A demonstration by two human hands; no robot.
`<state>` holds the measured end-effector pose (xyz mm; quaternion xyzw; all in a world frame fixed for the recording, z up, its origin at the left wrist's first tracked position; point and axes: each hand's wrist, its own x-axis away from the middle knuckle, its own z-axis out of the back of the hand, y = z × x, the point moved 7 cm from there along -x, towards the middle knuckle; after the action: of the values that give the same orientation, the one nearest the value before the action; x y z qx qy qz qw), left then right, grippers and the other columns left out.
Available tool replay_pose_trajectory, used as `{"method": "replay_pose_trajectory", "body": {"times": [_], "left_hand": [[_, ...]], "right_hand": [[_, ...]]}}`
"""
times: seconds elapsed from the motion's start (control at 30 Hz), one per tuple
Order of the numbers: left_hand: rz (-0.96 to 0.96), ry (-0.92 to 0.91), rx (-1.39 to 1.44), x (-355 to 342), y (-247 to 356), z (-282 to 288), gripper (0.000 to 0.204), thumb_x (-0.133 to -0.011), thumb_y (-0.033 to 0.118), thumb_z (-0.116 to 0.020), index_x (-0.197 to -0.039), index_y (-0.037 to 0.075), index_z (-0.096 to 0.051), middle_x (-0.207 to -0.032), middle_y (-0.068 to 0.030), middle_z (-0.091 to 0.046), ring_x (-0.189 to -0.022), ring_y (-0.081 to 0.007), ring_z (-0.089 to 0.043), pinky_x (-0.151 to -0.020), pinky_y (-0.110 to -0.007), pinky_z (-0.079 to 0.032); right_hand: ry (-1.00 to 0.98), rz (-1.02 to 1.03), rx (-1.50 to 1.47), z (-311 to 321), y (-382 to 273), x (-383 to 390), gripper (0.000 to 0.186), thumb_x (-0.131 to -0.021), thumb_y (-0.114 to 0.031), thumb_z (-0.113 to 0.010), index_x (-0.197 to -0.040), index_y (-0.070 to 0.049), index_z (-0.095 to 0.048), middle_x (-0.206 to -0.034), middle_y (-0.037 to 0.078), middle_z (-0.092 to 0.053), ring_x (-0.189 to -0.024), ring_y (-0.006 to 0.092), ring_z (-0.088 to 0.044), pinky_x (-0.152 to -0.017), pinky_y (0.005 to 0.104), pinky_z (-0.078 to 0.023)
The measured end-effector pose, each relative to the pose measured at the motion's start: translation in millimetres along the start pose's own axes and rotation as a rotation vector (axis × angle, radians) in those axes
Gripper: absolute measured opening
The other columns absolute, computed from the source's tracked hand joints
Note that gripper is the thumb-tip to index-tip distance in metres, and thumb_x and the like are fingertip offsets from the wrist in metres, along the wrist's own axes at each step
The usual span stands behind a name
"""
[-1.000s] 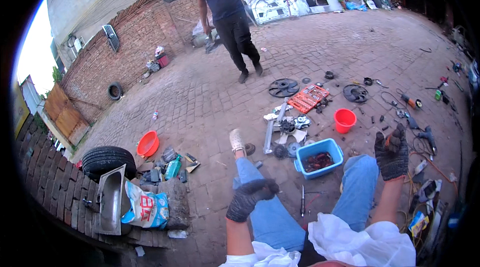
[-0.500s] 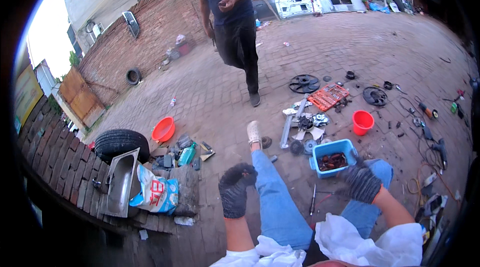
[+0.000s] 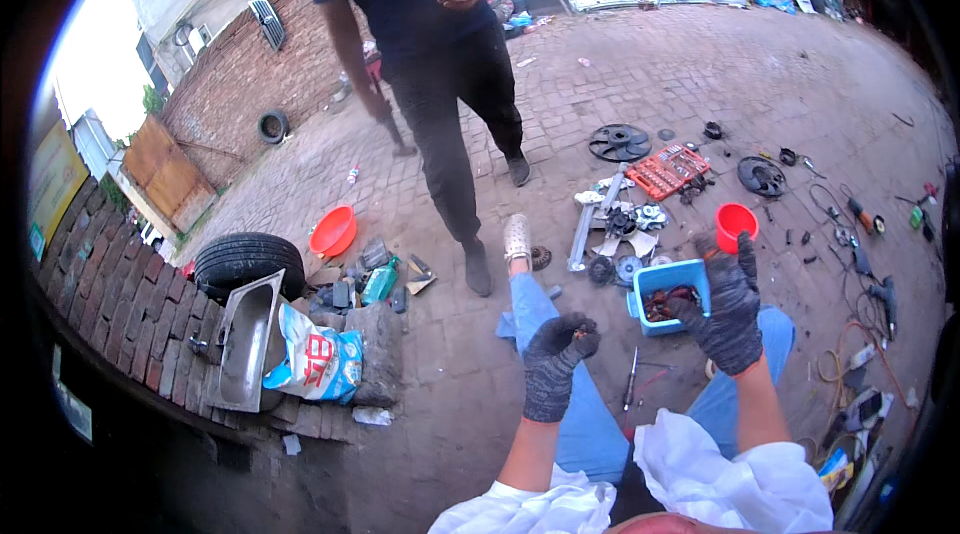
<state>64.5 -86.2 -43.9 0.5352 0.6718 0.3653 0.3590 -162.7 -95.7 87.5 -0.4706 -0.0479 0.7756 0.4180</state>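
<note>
My left hand (image 3: 553,369), in a dark knitted glove, is raised over my left leg with its fingertips closed together around something small and brownish that I cannot make out. My right hand (image 3: 722,314), gloved alike, is in front of the blue bin (image 3: 651,283), its fingers apart and their tips brownish. The bin holds dark, reddish-brown pieces. A red bucket (image 3: 737,216) stands just beyond that hand. A screwdriver-like tool (image 3: 630,384) lies on the paving between my legs.
A person (image 3: 440,134) stands close ahead, a long tool hanging from one hand. An orange socket case (image 3: 662,166), loose metal parts, fan wheels (image 3: 619,142) and corded power tools (image 3: 882,302) lie around. At left are a tire (image 3: 245,259), steel sink (image 3: 232,354), sack and orange basin (image 3: 331,234).
The other person has come much closer. My right hand has moved left toward the bin and its fingers have spread; my left hand has moved right, fingertips now raised and pinched.
</note>
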Motion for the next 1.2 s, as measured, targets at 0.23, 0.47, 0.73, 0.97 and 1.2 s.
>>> {"method": "replay_pose_trajectory", "body": {"times": [0.23,0.47,0.73,0.97,1.2], "left_hand": [[-0.071,0.034,-0.063,-16.1,23.4,18.3,0.032,-0.069,-0.008,-0.069,-0.097,0.003,-0.06,-0.089,-0.0065,-0.063,-0.08,-0.0149,-0.06,-0.072,-0.029,-0.051],[0.066,-0.159,-0.093,-8.3,-23.6,7.0,0.022,-0.077,0.003,-0.067,-0.098,0.006,-0.06,-0.091,-0.0062,-0.062,-0.083,-0.0157,-0.06,-0.073,-0.027,-0.051],[0.339,-0.152,0.43,-5.5,-14.8,-1.8,0.034,-0.083,0.011,-0.061,-0.115,0.004,-0.053,-0.1,-0.0099,-0.062,-0.086,-0.0193,-0.062,-0.072,-0.028,-0.052],[0.169,-0.336,-0.136,2.4,-0.9,-22.0,0.032,-0.082,0.007,-0.063,-0.113,0.0,-0.057,-0.101,-0.014,-0.063,-0.088,-0.0203,-0.063,-0.075,-0.03,-0.052],[-0.269,-0.195,-0.253,-34.9,64.0,-28.5,0.03,-0.083,0.003,-0.06,-0.112,-0.001,-0.057,-0.1,-0.0089,-0.062,-0.087,-0.0149,-0.06,-0.078,-0.027,-0.049]], "right_hand": [[-0.596,0.139,-0.086,-66.0,17.9,65.8,0.018,-0.07,-0.019,-0.07,-0.079,-0.006,-0.064,-0.072,0.01,-0.059,-0.071,0.0268,-0.059,-0.091,0.0428,-0.039],[-0.482,-0.613,-1.11,-42.8,14.6,55.4,0.023,-0.077,-0.024,-0.069,-0.082,-0.001,-0.065,-0.074,0.004,-0.062,-0.068,0.0132,-0.06,-0.06,0.0272,-0.048],[-0.019,-0.549,-1.472,-28.6,49.1,65.0,0.028,-0.083,-0.027,-0.062,-0.066,-0.004,-0.056,-0.066,0.005,-0.056,-0.068,0.0152,-0.055,-0.063,0.0285,-0.044],[0.522,-0.753,-1.768,-17.6,36.9,38.3,0.024,-0.087,-0.021,-0.054,-0.103,-0.002,-0.055,-0.1,0.008,-0.061,-0.097,0.0192,-0.057,-0.091,0.0317,-0.042],[0.065,0.148,0.162,-11.1,-38.9,-35.5,0.04,-0.07,-0.015,-0.066,-0.106,-0.001,-0.055,-0.094,0.013,-0.061,-0.09,0.024,-0.06,-0.107,0.0452,-0.023]]}}
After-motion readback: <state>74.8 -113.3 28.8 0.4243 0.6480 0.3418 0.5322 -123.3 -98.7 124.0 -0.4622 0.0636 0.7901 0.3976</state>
